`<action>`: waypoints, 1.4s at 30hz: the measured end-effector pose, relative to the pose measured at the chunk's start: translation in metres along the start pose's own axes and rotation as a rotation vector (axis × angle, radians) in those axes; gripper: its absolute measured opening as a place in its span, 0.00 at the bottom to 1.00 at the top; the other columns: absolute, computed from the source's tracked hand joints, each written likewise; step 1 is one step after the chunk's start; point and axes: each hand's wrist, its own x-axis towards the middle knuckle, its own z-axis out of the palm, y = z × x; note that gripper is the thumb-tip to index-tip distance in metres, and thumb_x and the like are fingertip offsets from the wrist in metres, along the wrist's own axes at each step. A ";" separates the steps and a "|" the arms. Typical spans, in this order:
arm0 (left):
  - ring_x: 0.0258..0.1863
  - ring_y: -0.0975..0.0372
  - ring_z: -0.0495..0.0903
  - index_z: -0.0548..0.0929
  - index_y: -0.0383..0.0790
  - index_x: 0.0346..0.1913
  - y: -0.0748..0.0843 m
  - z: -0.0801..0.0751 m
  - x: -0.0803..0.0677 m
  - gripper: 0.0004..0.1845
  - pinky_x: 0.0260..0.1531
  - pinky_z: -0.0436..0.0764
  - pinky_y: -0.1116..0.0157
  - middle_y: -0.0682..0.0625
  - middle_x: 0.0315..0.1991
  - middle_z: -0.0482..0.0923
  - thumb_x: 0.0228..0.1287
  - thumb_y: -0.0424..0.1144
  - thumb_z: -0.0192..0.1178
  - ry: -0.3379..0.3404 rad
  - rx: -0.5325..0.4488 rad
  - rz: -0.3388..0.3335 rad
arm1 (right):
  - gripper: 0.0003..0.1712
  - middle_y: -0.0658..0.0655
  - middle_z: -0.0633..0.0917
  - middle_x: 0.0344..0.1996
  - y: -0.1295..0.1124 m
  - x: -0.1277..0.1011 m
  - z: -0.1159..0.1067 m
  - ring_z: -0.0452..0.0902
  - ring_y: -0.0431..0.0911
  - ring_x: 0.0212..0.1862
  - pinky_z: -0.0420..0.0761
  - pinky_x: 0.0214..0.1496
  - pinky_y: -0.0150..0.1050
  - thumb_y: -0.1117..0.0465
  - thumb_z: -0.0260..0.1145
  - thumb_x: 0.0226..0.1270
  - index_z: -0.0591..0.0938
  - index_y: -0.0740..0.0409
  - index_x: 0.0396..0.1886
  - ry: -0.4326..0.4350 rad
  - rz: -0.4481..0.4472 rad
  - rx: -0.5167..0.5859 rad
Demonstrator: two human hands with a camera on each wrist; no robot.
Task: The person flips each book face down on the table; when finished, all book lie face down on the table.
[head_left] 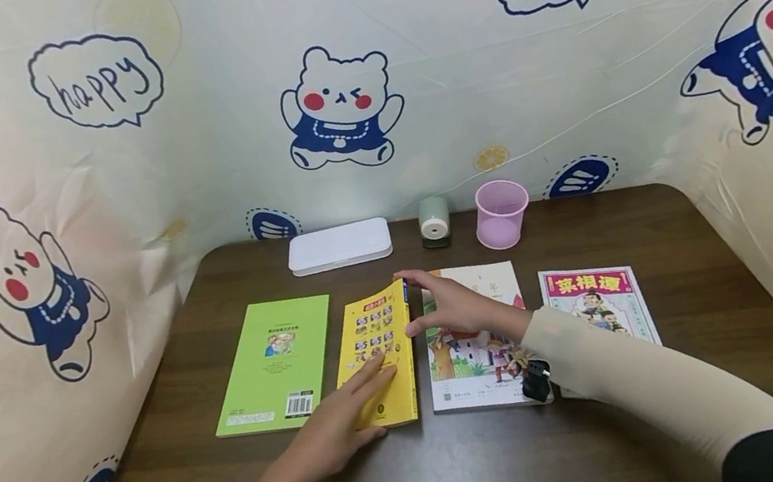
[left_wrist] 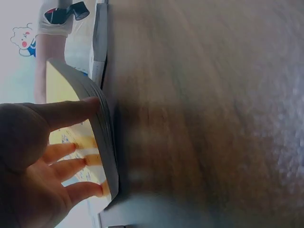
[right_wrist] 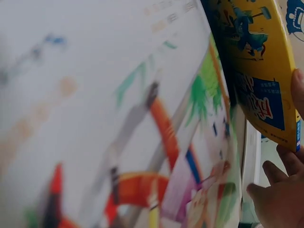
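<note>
I see my left hand [head_left: 336,426] spread flat on the yellow book [head_left: 377,354] at frame centre, my right hand [head_left: 453,306] pinching its raised right edge, over the picture book [head_left: 485,360]

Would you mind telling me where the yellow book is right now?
In the head view the yellow book lies left of centre on the table, between the green book and the illustrated book.

**A child's study corner at home**

A dark wooden table [head_left: 467,464] is screened by bear-printed "happy" cloth [head_left: 401,45]. Children's picture books [head_left: 277,364] lie in a row, with a pencil case [head_left: 338,246], sharpener [head_left: 434,222] and pink cup [head_left: 501,213] behind.
</note>
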 end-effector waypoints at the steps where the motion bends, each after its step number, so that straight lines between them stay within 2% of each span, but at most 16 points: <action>1: 0.78 0.52 0.62 0.65 0.59 0.80 0.000 0.001 0.000 0.46 0.70 0.72 0.47 0.55 0.83 0.53 0.60 0.40 0.76 -0.001 0.022 0.001 | 0.57 0.55 0.66 0.79 0.001 0.000 0.000 0.58 0.55 0.80 0.61 0.78 0.60 0.45 0.79 0.59 0.58 0.48 0.83 0.002 0.007 -0.022; 6: 0.76 0.50 0.64 0.68 0.55 0.78 -0.002 0.004 0.002 0.43 0.68 0.73 0.47 0.51 0.83 0.53 0.61 0.40 0.75 0.001 0.082 0.000 | 0.59 0.54 0.65 0.79 0.004 -0.001 0.001 0.59 0.54 0.79 0.65 0.77 0.58 0.43 0.80 0.57 0.59 0.48 0.83 0.016 0.039 -0.106; 12: 0.76 0.47 0.65 0.72 0.53 0.76 -0.003 0.004 0.006 0.41 0.67 0.75 0.46 0.47 0.82 0.56 0.60 0.39 0.76 0.016 0.091 -0.035 | 0.59 0.55 0.64 0.80 0.006 0.003 0.001 0.58 0.54 0.80 0.65 0.77 0.56 0.42 0.80 0.56 0.60 0.49 0.83 0.019 0.071 -0.163; 19: 0.75 0.46 0.66 0.75 0.50 0.73 -0.005 0.003 0.013 0.37 0.67 0.74 0.44 0.44 0.80 0.59 0.60 0.40 0.76 0.016 0.132 -0.064 | 0.59 0.62 0.60 0.81 0.010 0.010 0.004 0.53 0.57 0.81 0.62 0.78 0.57 0.44 0.80 0.56 0.60 0.51 0.83 0.015 0.109 -0.222; 30: 0.76 0.47 0.65 0.77 0.50 0.72 -0.003 0.001 0.022 0.35 0.70 0.70 0.44 0.46 0.81 0.59 0.62 0.43 0.75 -0.023 0.150 -0.124 | 0.54 0.60 0.66 0.78 0.010 0.015 0.012 0.51 0.56 0.82 0.60 0.80 0.57 0.47 0.80 0.58 0.65 0.56 0.80 0.027 0.134 -0.354; 36: 0.75 0.46 0.66 0.78 0.49 0.71 -0.002 0.000 0.025 0.35 0.68 0.72 0.43 0.44 0.80 0.60 0.61 0.42 0.76 -0.035 0.162 -0.130 | 0.52 0.63 0.64 0.79 0.011 0.015 0.015 0.52 0.56 0.82 0.62 0.78 0.57 0.47 0.80 0.58 0.67 0.55 0.79 0.041 0.165 -0.375; 42: 0.75 0.45 0.66 0.78 0.48 0.71 0.000 0.000 0.026 0.35 0.68 0.73 0.44 0.44 0.80 0.60 0.60 0.42 0.76 -0.040 0.165 -0.137 | 0.53 0.62 0.62 0.80 0.009 0.016 0.016 0.49 0.56 0.83 0.62 0.78 0.57 0.46 0.79 0.59 0.66 0.55 0.80 0.014 0.182 -0.385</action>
